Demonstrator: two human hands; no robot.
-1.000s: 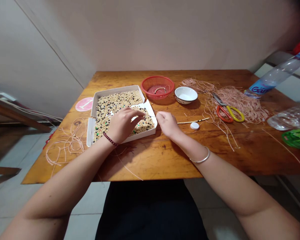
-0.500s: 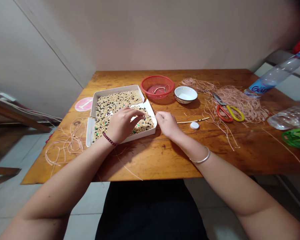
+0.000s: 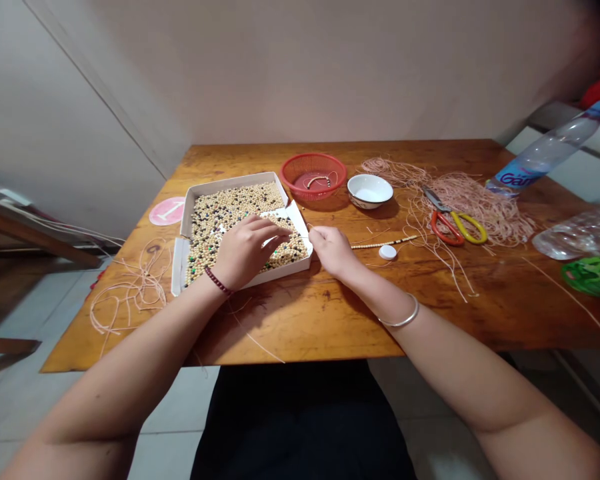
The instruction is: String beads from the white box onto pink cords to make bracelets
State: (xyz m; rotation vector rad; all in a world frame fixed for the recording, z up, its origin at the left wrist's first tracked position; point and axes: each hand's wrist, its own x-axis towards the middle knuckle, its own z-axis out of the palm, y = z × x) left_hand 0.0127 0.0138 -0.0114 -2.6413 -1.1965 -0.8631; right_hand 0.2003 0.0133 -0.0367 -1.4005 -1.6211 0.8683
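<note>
A white cardboard box [image 3: 187, 200] full of cream, black and green beads sits on the wooden table [image 3: 320, 313]. My left hand [image 3: 247, 250] rests over the box's near right part, fingers curled and pinched among the beads. My right hand [image 3: 333, 250] lies just right of the box, closed in a pinch on a thin pink cord. A partly beaded string [image 3: 385, 243] trails from it to the right across the table.
Behind stand a red basket [image 3: 314, 175] holding a beaded string and a white bowl [image 3: 370, 190]. A white cap [image 3: 388, 252], scissors [image 3: 453, 223] on a pile of pink cords [image 3: 480, 200], plastic bottles [image 3: 550, 153] and loose cords [image 3: 130, 293] at left surround them.
Both hands have stayed almost in place; the view shifted slightly. My left fingers have stretched a little to the right toward my right hand.
</note>
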